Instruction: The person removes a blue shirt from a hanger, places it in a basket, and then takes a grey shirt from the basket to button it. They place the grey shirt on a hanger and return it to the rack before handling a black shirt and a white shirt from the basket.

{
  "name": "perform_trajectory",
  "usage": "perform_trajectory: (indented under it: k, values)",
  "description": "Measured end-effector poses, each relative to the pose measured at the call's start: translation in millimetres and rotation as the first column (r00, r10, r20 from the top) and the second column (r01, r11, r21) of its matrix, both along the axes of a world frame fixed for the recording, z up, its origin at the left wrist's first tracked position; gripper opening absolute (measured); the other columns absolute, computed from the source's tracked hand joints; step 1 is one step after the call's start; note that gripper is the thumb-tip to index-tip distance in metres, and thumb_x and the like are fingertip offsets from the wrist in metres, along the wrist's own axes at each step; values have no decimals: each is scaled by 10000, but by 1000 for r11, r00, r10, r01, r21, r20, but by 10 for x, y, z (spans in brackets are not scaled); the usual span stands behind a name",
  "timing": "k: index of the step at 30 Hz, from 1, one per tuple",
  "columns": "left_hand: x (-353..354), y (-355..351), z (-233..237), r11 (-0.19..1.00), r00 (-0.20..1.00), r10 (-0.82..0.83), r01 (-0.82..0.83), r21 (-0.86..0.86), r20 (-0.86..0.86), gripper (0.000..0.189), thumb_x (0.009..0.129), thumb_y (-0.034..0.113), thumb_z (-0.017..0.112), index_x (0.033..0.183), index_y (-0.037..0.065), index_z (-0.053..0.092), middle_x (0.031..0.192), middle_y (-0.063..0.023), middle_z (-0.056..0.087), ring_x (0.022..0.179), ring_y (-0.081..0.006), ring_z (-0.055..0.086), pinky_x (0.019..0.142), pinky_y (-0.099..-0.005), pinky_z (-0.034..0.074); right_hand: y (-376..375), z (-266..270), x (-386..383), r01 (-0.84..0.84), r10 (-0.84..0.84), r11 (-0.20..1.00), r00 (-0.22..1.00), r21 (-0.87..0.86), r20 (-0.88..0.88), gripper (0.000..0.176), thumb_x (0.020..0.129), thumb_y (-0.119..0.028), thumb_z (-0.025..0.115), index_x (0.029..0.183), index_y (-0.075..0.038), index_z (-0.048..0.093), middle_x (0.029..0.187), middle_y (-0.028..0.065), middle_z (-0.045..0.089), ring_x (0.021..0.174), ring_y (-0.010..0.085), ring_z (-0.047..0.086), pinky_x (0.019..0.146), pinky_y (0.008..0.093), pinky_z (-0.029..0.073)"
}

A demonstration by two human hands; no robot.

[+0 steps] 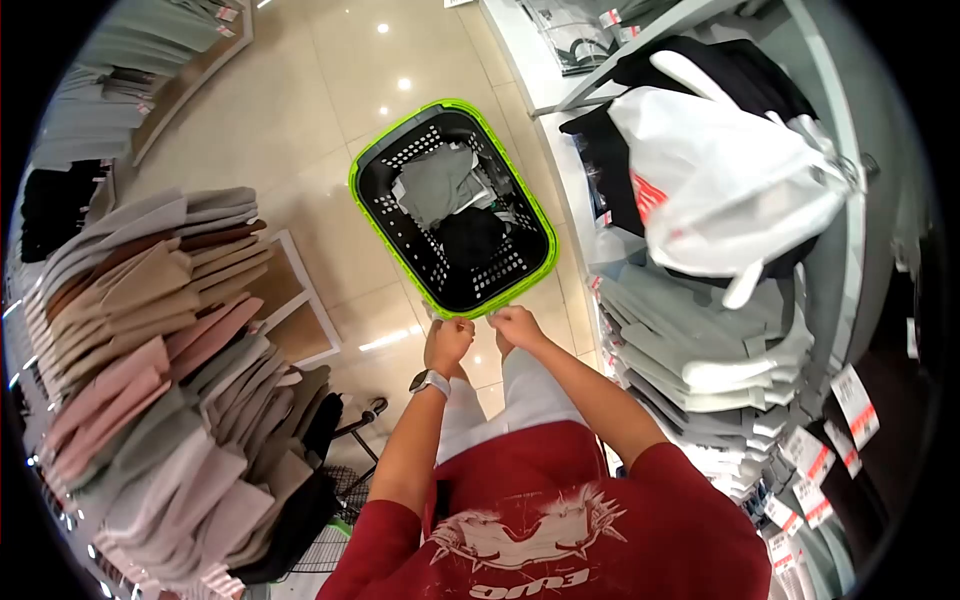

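A black shopping basket with a bright green rim [372, 205] hangs in front of me over the tiled floor. Folded grey clothing [437, 183] and a black garment [470, 238] lie inside it. My left hand [449, 340], a watch on its wrist, is closed on the near green edge of the basket. Right beside it, my right hand [517, 325] grips the same near edge. Below them I see my red shirt and white shorts.
Stacks of folded beige, pink and grey clothes [150, 340] crowd the left. On the right, a shelf carries folded grey clothes with price tags [700, 350], and above them a white plastic bag [720, 185] lies over dark garments. A wire cart [350, 485] stands lower left.
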State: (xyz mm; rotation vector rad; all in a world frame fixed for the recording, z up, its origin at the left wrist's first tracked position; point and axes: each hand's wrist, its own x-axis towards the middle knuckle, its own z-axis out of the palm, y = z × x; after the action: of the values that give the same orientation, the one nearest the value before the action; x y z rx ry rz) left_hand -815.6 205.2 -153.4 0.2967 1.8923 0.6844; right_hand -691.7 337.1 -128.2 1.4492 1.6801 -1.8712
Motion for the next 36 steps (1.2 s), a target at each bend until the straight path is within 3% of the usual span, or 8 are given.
perform_trajectory:
  k: [5, 12, 18, 23, 26, 28, 31, 36]
  values:
    - [-373, 518, -674, 951, 935, -306, 290, -112, -180, 176, 829, 115, 524, 933, 18, 626, 790, -183, 663, 774, -309, 662, 694, -385, 531, 135, -1358, -382, -299, 259, 884, 953, 359, 157, 131, 755, -170, 608, 743, -84, 707, 876, 137, 642, 842, 308, 630, 786, 390, 501]
    - [-301, 684, -1337, 875, 833, -483, 454, -167, -269, 245, 764, 124, 604, 968, -6, 565, 958, -185, 594, 912, -350, 598, 756, -432, 528, 203, -2956, -1050, -771, 693, 636, 569, -5, 444, 293, 816, -290, 574, 1035, -154, 713, 1483, 60, 315, 1245, 292, 416, 991, 403, 412]
    - [-411, 527, -1584, 720, 654, -686, 673, -168, -318, 201, 751, 105, 604, 921, 9, 555, 946, -148, 573, 926, -312, 579, 784, -397, 506, 115, -3540, -1028, -742, 638, 662, 630, 102, 444, 204, 800, -217, 663, 920, -55, 697, 1271, 151, 539, 1119, 323, 538, 888, 398, 487]
    - [-484, 497, -1163, 845, 794, -525, 530, -73, -306, 156, 847, 171, 567, 886, 20, 567, 906, -174, 590, 868, -343, 592, 740, -430, 503, 453, -2294, -1085, -203, 80, 928, 928, 314, 364, 193, 784, -169, 681, 697, -3, 636, 781, 187, 645, 766, 385, 637, 699, 451, 520]
    - [-576, 573, -789, 980, 971, 145, -114, -163, 188, 556, 865, 495, 573, 1106, -5, 566, 994, -177, 614, 885, -328, 626, 732, -407, 517, 406, -1321, -846, 78, -64, 834, 997, 546, -45, 183, 753, -115, 684, 639, -2, 596, 672, 177, 591, 618, 360, 596, 583, 426, 473]
    - [-648, 685, -380, 841, 715, 541, -450, -302, 443, 743, 830, 646, 535, 1191, -4, 536, 1045, -150, 611, 903, -297, 632, 763, -440, 531, 312, -428, -743, 143, -59, 852, 982, 503, -179, 165, 752, -90, 675, 646, -7, 579, 638, 147, 554, 553, 317, 563, 546, 398, 455]
    - [-679, 942, 403, 870, 424, 372, -470, -151, 826, 561, 872, 440, 613, 1192, -18, 552, 1067, -141, 633, 932, -250, 636, 809, -372, 532, 91, 903, -599, 80, 161, 828, 914, 555, -372, 163, 754, -67, 665, 649, -23, 548, 636, 99, 521, 538, 248, 536, 513, 337, 431]
    - [-569, 698, 1065, 993, 677, 85, -118, -6, 732, 321, 717, -21, 555, 1032, -35, 617, 953, -95, 657, 828, -206, 640, 715, -318, 521, -227, 1930, -396, 88, 68, 929, 914, 361, -399, 158, 757, -73, 691, 668, -26, 568, 658, 52, 532, 578, 143, 553, 515, 273, 418]
